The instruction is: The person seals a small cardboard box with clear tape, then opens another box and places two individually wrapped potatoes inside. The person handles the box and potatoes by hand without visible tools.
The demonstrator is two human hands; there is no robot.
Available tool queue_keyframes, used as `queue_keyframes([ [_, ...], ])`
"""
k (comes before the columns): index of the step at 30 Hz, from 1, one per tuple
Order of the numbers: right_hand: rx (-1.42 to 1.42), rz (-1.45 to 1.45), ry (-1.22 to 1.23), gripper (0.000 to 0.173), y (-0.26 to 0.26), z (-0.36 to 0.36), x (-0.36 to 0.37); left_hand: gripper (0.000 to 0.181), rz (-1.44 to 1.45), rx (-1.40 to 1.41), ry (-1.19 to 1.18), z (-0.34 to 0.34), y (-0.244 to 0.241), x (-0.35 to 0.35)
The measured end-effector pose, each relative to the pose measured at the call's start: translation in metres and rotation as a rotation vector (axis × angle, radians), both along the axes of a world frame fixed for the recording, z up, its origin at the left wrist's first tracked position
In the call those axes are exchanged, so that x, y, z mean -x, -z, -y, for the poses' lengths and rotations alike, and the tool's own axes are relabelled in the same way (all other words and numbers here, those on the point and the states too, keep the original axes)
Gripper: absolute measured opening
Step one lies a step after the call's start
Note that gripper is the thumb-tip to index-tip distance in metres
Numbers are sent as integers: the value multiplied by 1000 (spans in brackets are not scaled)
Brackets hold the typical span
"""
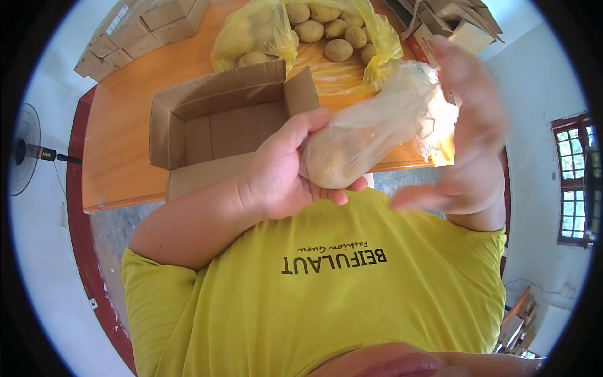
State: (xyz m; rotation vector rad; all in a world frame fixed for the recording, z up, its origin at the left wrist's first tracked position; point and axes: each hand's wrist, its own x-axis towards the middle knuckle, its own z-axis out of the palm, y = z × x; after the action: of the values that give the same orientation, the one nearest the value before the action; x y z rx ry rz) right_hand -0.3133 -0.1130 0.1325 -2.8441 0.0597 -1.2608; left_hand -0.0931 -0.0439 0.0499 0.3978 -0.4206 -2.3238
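My left hand [282, 165] cradles a potato [330, 162] inside a clear plastic bag [377, 118]; its fingers curl under the potato and the thumb lies along its upper side. The loose end of the bag stretches up to the right. My right hand [452, 136] is raised beside that end, blurred, its fingers apart and nothing seen in it. Behind my left hand stands an open cardboard box [235, 127], its visible inside bare. Several potatoes [338, 50] lie in an opened yellow plastic bag [254, 33] at the back of the table.
The orange wooden table [122, 136] has its near edge just before me. Small closed cardboard boxes [141, 35] are stacked at the back left. Flattened and folded cardboard [452, 23] is piled at the back right. Crumpled clear plastic bags [435, 113] lie near the right edge.
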Motion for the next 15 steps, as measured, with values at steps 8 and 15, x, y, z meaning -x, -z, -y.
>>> queue_keyframes([
  [8,193,-784,324,54,-7,-22,-12,51,363,157,-62,-3,-13,1],
  [15,88,-864,363,15,0,-10,-9,69,706,919,-499,-3,0,0],
])
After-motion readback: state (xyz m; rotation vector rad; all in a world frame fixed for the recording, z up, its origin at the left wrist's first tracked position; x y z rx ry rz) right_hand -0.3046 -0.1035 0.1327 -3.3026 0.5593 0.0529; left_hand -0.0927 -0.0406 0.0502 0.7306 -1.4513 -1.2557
